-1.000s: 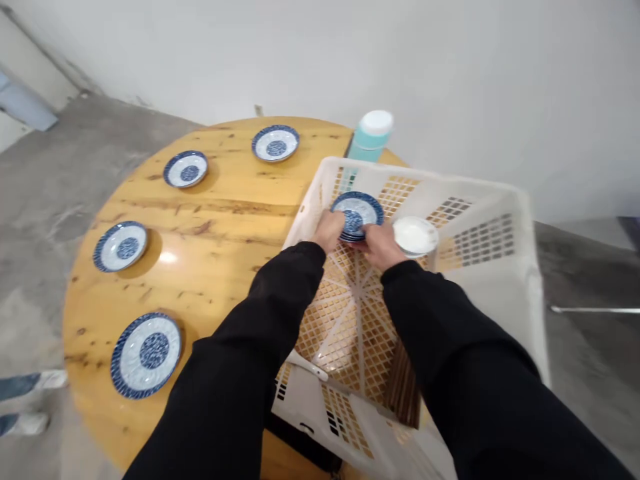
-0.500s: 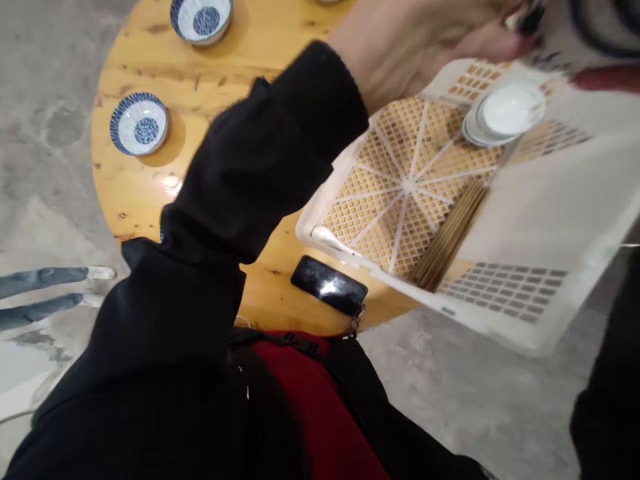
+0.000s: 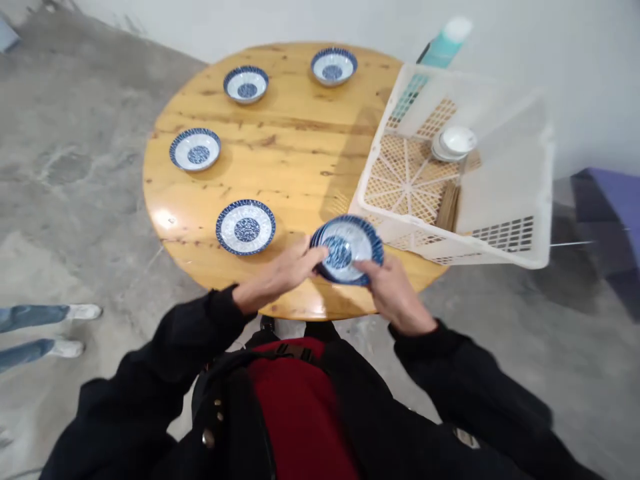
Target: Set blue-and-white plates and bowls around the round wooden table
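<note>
Both my hands hold a small stack of blue-and-white plates (image 3: 347,249) just above the near edge of the round wooden table (image 3: 295,153). My left hand (image 3: 283,272) grips the stack's left rim, thumb on top. My right hand (image 3: 393,292) grips its right rim from below. Several matching blue-and-white plates lie spread on the table, the nearest plate (image 3: 245,227) just left of my hands.
A white plastic crate (image 3: 500,200) sits on the table's right side, holding stacked white bowls (image 3: 454,143) and dark chopsticks (image 3: 449,207). A teal bottle (image 3: 443,41) stands behind it. Another person's legs and shoes (image 3: 45,330) are at the left on the concrete floor.
The plate stack has come out of the crate and now sits in both hands over the table's near edge. The view swung back to show the whole table.
</note>
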Demonstrator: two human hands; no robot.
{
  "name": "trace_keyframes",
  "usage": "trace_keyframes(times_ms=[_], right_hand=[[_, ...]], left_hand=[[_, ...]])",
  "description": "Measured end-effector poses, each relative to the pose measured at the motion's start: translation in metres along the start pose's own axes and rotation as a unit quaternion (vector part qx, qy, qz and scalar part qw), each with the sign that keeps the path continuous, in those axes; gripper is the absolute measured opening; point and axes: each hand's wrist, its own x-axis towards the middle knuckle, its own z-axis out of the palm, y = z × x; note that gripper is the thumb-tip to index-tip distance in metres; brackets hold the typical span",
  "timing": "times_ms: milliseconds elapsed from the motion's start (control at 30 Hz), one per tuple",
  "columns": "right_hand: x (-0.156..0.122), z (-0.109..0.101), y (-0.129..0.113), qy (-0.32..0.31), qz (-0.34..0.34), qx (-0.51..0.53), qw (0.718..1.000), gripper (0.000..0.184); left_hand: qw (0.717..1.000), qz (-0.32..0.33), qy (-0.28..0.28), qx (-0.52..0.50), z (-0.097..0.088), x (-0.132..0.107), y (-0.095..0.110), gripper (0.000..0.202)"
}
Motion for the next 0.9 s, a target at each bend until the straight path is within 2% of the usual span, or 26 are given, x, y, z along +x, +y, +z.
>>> trace_keyframes(times_ms=[33, 100, 167, 233, 333, 467, 667, 900], right_hand=[[-0.013, 0.009, 0.021, -0.004, 0.002, -0.008, 1.0, 0.021], [-0.037, 0.025, 0.055, -0.013, 0.014, -0.021, 1.0, 0.025], [-0.061, 0.038, 0.078, -0.01, 0.024, -0.041, 0.999, 0.03], [-0.081, 0.048, 0.092, 0.003, 0.035, -0.052, 0.998, 0.035], [-0.097, 0.056, 0.101, 0.008, 0.051, -0.05, 0.997, 0.035], [-0.087, 0.059, 0.099, -0.003, 0.04, -0.047, 0.998, 0.037], [-0.056, 0.06, 0.088, -0.046, 0.016, -0.046, 0.998, 0.039], [-0.036, 0.068, 0.084, -0.045, 0.018, -0.037, 0.998, 0.038]], left_hand=[[1.0, -0.016, -0.021, -0.002, -0.008, -0.012, -0.024, 0.022], [0.998, -0.048, -0.028, -0.017, -0.021, -0.036, -0.063, 0.033], [0.996, -0.082, -0.021, -0.008, -0.029, -0.059, -0.092, 0.042], [0.994, -0.105, -0.011, 0.018, -0.035, -0.076, -0.112, 0.044], [0.992, -0.124, -0.017, 0.031, -0.04, -0.089, -0.128, 0.047], [0.991, -0.129, -0.001, 0.023, -0.043, -0.085, -0.128, 0.052], [0.993, -0.095, 0.065, 0.039, -0.041, -0.068, -0.109, 0.053], [0.988, -0.047, 0.069, 0.133, -0.047, -0.051, -0.091, 0.039]])
